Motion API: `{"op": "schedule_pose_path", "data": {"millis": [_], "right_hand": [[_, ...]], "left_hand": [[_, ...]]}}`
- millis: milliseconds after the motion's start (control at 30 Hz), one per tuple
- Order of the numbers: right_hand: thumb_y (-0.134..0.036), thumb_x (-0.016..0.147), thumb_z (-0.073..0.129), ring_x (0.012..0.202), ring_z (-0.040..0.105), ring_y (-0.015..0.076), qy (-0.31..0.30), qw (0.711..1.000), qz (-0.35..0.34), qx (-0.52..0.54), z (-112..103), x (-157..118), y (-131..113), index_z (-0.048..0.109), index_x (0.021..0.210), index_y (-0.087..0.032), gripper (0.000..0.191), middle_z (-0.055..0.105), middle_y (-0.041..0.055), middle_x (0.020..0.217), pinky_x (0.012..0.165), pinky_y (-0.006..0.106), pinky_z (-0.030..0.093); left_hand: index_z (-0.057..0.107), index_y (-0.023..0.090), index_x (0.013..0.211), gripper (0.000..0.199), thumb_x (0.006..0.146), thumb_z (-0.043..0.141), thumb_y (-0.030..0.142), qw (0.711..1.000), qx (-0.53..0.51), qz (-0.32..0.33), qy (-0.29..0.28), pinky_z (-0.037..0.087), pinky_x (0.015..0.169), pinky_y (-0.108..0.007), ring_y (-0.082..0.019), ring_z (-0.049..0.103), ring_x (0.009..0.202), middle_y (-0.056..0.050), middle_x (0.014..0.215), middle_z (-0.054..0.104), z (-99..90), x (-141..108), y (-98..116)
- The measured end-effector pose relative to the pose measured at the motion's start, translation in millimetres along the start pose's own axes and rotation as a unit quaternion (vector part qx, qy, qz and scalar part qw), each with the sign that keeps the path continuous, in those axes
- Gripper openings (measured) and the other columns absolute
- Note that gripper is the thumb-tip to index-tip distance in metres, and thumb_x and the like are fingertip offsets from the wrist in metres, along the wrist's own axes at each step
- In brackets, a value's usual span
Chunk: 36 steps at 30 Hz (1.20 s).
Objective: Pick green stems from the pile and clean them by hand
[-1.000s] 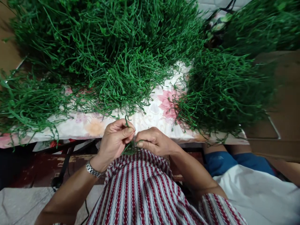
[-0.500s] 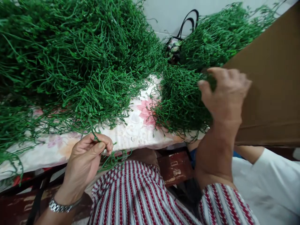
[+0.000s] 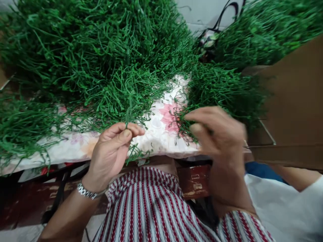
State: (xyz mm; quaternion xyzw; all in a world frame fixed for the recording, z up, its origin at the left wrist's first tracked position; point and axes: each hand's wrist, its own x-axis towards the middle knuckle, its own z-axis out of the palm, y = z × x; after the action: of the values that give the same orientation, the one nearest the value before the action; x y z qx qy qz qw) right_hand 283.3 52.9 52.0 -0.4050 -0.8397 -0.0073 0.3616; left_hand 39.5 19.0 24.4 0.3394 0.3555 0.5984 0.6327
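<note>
Near the front edge of the table, my left hand (image 3: 113,148) is closed, thumb and index finger pinching a few thin green sprigs (image 3: 136,153) that look like plastic. Their forked ends hang below the fingers. A large heap of the same sprigs (image 3: 108,60) lies just behind it. To the right, my right hand (image 3: 218,134) is smeared by motion, in front of a smaller sprig pile (image 3: 217,89). Its thumb and index finger look apart, and I see nothing between them.
A floral cloth (image 3: 156,124) covers the table. At the right stands a brown cardboard box (image 3: 295,104), with more sprigs behind it. A dark-handled bag (image 3: 209,40) sits by the wall. Beside me, at lower right, is a person in a white garment (image 3: 282,205).
My right hand has come left and nearer to me from over the smaller pile. The view has shifted, and my left hand still pinches the sprigs, now higher in the picture.
</note>
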Motion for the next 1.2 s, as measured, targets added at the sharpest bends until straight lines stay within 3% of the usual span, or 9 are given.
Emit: {"op": "schedule_pose_path", "data": {"millis": [133,233,367,533,633,733,900,1033,1200], "right_hand": [[-0.035,0.083,0.059,0.099,0.057,0.0187,-0.153,0.96,-0.048,0.23,66,-5,-40,0.058,0.11,-0.016,0.033,0.062,0.0102,0.105,0.086,0.033,0.049],[-0.033,0.087,0.053,0.084,0.058,0.0156,-0.141,0.95,-0.014,0.28,95,-7,-56,0.06,0.096,-0.012,0.024,0.063,0.0082,0.087,0.075,0.029,0.048],[-0.023,0.088,0.05,0.061,0.05,0.009,-0.101,0.946,0.052,0.305,96,-4,-60,0.058,0.079,-0.013,0.016,0.055,0.001,0.067,0.059,0.022,0.041],[-0.023,0.084,0.055,0.054,0.045,0.0068,-0.064,0.928,0.135,0.341,80,5,-56,0.055,0.071,-0.015,0.015,0.05,-0.0028,0.06,0.053,0.02,0.036],[-0.027,0.084,0.057,0.053,0.044,0.0065,-0.074,0.907,0.162,0.382,77,7,-57,0.054,0.07,-0.015,0.019,0.049,-0.0031,0.058,0.05,0.019,0.035],[-0.03,0.083,0.058,0.052,0.042,0.0062,-0.071,0.893,0.163,0.413,76,8,-60,0.054,0.07,-0.015,0.02,0.049,-0.0031,0.058,0.05,0.019,0.034],[-0.034,0.084,0.058,0.061,0.05,0.0084,-0.069,0.861,0.158,0.479,79,7,-59,0.058,0.092,-0.016,0.02,0.055,-0.0001,0.071,0.058,0.021,0.042],[-0.042,0.085,0.055,0.077,0.056,0.0119,-0.109,0.841,0.143,0.51,81,1,-55,0.056,0.109,-0.015,0.037,0.059,0.0048,0.085,0.068,0.024,0.047],[-0.031,0.084,0.059,0.074,0.054,0.0104,-0.123,0.86,0.134,0.478,86,-9,-54,0.061,0.09,-0.014,0.019,0.059,0.0031,0.079,0.07,0.024,0.045]], "left_hand": [[0.07,0.018,0.07,0.012,0.077,0.061,0.014,0.999,0.0,0.027,-0.018,0.044,0.09,-0.028,-0.015,0.06,0.09,-0.001,0.078,0.066,9.4,10,3],[0.071,0.018,0.071,0.01,0.076,0.063,0.016,0.998,0.052,0.026,-0.027,0.044,0.088,-0.027,-0.016,0.06,0.091,-0.002,0.081,0.067,8.9,12,6],[0.071,0.02,0.092,0.018,0.079,0.063,0.029,0.98,0.193,0.055,-0.018,0.045,0.086,-0.03,-0.019,0.061,0.092,-0.005,0.094,0.069,-3.3,8,15],[0.062,0.021,0.113,0.033,0.083,0.056,0.034,0.886,0.44,0.137,-0.056,0.041,0.096,-0.038,-0.024,0.058,0.106,-0.007,0.11,0.066,-20.3,-10,21],[0.064,0.021,0.104,0.026,0.078,0.061,0.024,0.801,0.552,0.204,-0.112,0.037,0.102,-0.042,-0.023,0.059,0.101,-0.006,0.101,0.068,-22.5,-17,11],[0.065,0.019,0.09,0.019,0.078,0.054,0.01,0.765,0.571,0.268,-0.131,0.039,0.099,-0.041,-0.018,0.06,0.085,-0.004,0.086,0.067,-20.9,-18,2],[0.063,0.018,0.081,0.015,0.079,0.053,0.008,0.789,0.542,0.272,-0.102,0.044,0.064,-0.026,-0.014,0.057,0.07,-0.002,0.071,0.061,-17.7,-18,7],[0.06,0.018,0.078,0.011,0.08,0.055,0.009,0.813,0.515,0.262,-0.073,0.042,0.064,-0.024,-0.012,0.055,0.068,-0.001,0.07,0.059,-16.3,-22,13],[0.059,0.018,0.079,0.011,0.078,0.056,0.007,0.835,0.472,0.282,-0.016,0.039,0.063,-0.025,-0.013,0.051,0.068,0.0,0.07,0.055,-18.9,-24,4]]}}
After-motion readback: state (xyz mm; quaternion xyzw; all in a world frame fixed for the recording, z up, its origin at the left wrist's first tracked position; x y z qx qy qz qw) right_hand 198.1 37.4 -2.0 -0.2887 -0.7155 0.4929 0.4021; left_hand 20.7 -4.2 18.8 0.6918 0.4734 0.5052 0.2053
